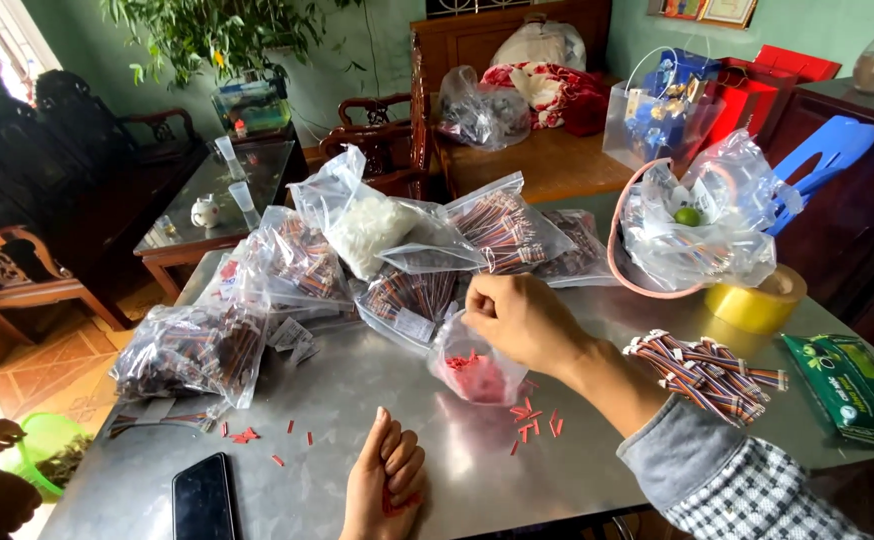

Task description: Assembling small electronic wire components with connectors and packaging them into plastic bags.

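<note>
Head view shows the right hand (522, 320) pinched into the small bag (472, 370) of red pieces; the left hand (385, 485), cupped around a few, should stay level.

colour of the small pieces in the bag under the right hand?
Red, in the small clear bag; head view.

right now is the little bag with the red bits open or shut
Open: the right hand reaches into the mouth of the small bag, and red pieces lie loose on the table beside it.

black phone (203, 497), yellow tape roll (757, 300), green packet (852, 390), blue chair (815, 165)
</note>
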